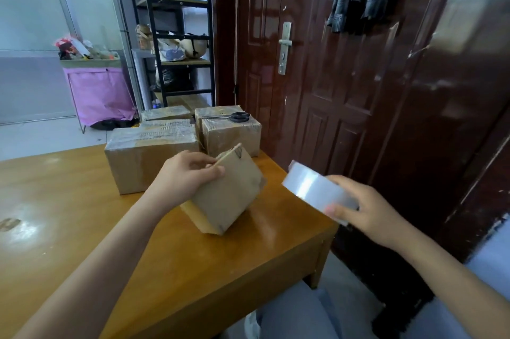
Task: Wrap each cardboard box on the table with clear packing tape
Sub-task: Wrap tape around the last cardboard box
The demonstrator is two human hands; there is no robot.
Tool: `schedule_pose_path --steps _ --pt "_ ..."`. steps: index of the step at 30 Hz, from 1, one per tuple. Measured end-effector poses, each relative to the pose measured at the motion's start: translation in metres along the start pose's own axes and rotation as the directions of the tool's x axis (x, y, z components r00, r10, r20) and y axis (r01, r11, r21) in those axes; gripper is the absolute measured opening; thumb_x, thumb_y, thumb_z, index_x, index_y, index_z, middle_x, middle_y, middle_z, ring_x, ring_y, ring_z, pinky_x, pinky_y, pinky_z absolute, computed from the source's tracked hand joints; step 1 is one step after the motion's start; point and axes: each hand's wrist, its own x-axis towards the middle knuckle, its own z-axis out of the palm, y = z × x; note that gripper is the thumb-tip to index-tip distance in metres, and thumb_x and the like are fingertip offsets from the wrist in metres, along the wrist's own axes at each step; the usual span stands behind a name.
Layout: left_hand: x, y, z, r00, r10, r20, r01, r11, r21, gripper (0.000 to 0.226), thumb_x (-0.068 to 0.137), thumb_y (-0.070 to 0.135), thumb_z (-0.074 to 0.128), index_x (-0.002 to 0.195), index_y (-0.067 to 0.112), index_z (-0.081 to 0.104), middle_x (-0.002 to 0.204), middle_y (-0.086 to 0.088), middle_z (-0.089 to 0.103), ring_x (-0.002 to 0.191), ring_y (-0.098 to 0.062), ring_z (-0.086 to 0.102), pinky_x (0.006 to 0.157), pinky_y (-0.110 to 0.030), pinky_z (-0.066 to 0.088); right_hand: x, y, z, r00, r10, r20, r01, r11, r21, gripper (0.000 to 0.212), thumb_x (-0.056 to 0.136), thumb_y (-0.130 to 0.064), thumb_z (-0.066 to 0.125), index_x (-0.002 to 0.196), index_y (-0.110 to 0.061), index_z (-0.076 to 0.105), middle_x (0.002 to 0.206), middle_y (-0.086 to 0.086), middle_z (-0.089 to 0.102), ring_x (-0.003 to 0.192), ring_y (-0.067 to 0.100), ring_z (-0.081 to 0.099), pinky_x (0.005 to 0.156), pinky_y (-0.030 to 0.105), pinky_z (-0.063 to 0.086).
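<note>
Roughly midway: taped brown cardboard boxes [154, 156] stacked at the desk's [69, 214] far edge.
Left hand [185, 178] grips a small bare cardboard box [229, 195], tilted near the right edge; right hand [361, 209] holds the clear tape roll [317, 189], nothing applied yet.

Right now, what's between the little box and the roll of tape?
Nothing. In the head view, only bare table shows between the small box in the left hand and the tape roll in the right hand.
</note>
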Motion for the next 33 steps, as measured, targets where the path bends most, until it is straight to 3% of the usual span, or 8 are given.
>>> schedule_pose_path --steps 3,6,8,13,16,20,25,33 --pt "-0.012 0.017 0.013 0.962 -0.192 0.195 0.243 0.925 -0.291 0.018 0.092 0.043 0.058 0.101 0.029 0.065 0.104 -0.004 0.066 0.093 -0.023 0.062 0.083 -0.039 0.050 -0.011 -0.008 -0.026 0.997 -0.053 -0.047 0.058 0.991 0.120 0.054 0.071 -0.060 0.070 0.119 -0.035 0.063 0.113 -0.010 0.068 0.106 0.008 0.064 0.090 0.028 0.052" --pt "-0.023 0.024 0.038 0.886 -0.310 0.344 0.386 0.905 -0.180 0.027 0.097 0.049 0.046 0.112 0.029 0.056 0.108 -0.002 0.061 0.097 -0.022 0.059 0.085 -0.042 0.049 -0.015 -0.021 -0.046 0.987 -0.132 -0.092 0.153 0.946 0.287 0.036 0.074 -0.023 0.068 0.104 -0.042 0.070 0.102 -0.004 0.072 0.093 0.013 0.069 0.076 0.021 0.053" --pt "-0.028 0.028 0.051 0.862 -0.328 0.386 0.407 0.902 -0.142 0.032 0.099 0.051 0.041 0.118 0.028 0.052 0.110 -0.001 0.060 0.099 -0.021 0.058 0.083 -0.039 0.050 -0.016 -0.027 -0.055 0.984 -0.154 -0.088 0.174 0.935 0.310 0.037 0.069 -0.022 0.071 0.102 -0.038 0.072 0.097 0.000 0.073 0.089 0.016 0.070 0.072 0.021 0.053" --pt "-0.019 0.033 0.058 0.978 -0.109 0.178 0.032 0.921 0.388 0.047 0.098 0.053 0.037 0.132 0.022 0.046 0.124 -0.002 0.057 0.104 -0.018 0.058 0.087 -0.034 0.051 -0.009 -0.035 -0.062 0.984 -0.175 -0.025 0.174 0.932 0.319 0.043 0.065 -0.037 0.066 0.106 -0.027 0.072 0.096 0.004 0.072 0.087 0.017 0.069 0.071 0.021 0.051" --pt "-0.021 0.059 0.060 0.991 0.134 -0.014 -0.130 0.978 0.165 0.056 0.096 0.058 0.031 0.122 0.016 0.056 0.119 -0.005 0.058 0.105 -0.020 0.056 0.085 -0.034 0.047 -0.003 -0.041 -0.063 0.985 -0.171 -0.004 0.164 0.937 0.308 0.045 0.065 -0.038 0.066 0.107 -0.025 0.071 0.097 0.004 0.071 0.087 0.016 0.068 0.072 0.020 0.050" --pt "-0.019 0.097 0.063 0.974 0.226 0.008 -0.215 0.937 -0.275 0.066 0.086 0.069 0.037 0.099 0.012 0.068 0.094 -0.005 0.069 0.092 -0.018 0.062 0.084 -0.036 0.049 0.006 -0.048 -0.062 0.985 -0.175 0.014 0.166 0.956 0.242 0.042 0.067 -0.041 0.066 0.103 -0.021 0.073 0.098 0.001 0.071 0.089 0.016 0.067 0.073 0.020 0.050" --pt "-0.017 0.113 0.072 0.961 0.233 -0.151 -0.269 0.918 -0.293 0.024 0.092 0.037 0.061 0.076 0.022 0.070 0.059 0.018 0.059 0.066 -0.001 0.056 0.073 -0.022 0.047 0.009 -0.053 -0.067 0.986 -0.168 0.016 0.165 0.980 0.115 0.044 0.070 -0.047 0.064 0.109 -0.026 0.067 0.099 -0.009 0.070 0.093 0.015 0.068 0.074 0.024 0.054" --pt "-0.014 0.125 0.074 0.882 0.393 -0.259 -0.433 0.894 -0.120 0.015 0.096 0.015 0.057 0.081 0.016 0.060 0.075 0.005 0.058 0.070 -0.007 0.054 0.062 -0.011 0.044 0.013 -0.052 -0.071 0.990 -0.139 -0.023 0.140 0.989 0.049 0.054 0.066 -0.057 0.062 0.112 -0.028 0.066 0.099 -0.016 0.068 0.096 0.009 0.065 0.078 0.025 0.048"
